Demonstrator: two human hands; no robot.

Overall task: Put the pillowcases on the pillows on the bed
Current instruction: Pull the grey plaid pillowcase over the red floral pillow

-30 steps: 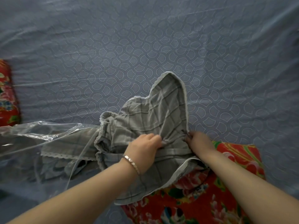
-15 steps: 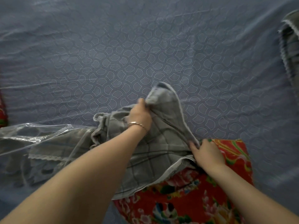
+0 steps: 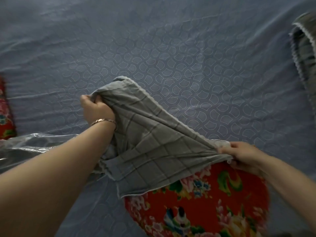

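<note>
Pillowcase (image 3: 150, 147): grey checked cloth with a pale scalloped trim, stretched taut between both hands, lifted above the blue quilted bed sheet (image 3: 188, 57); its lower hem hangs loose over the near pillow's upper left corner.
Left hand (image 3: 95, 110): fist clamped on a bunched far corner of the pillowcase, up and left of the pillow; a thin bracelet (image 3: 103, 120) circles the wrist.
Right hand (image 3: 242, 156): fingers pinched shut on the pillowcase's other end, right at the pillow's top edge.
Pillow (image 3: 201, 206): red floral, lying flat on the sheet below the pillowcase, its lower part cut off by the frame's bottom edge.
Second pillow (image 3: 5, 113): same red floral print, only a sliver showing, far to the left of the near pillow.
Plastic wrap (image 3: 25, 147): clear, crumpled, left of the pillow, partly under the left forearm.
Second pillowcase (image 3: 304, 53): grey, trimmed, up and right of the pillow, at the frame's right edge.
Open room: wide bare sheet beyond the pillow, between the plastic wrap and the second pillowcase.
</note>
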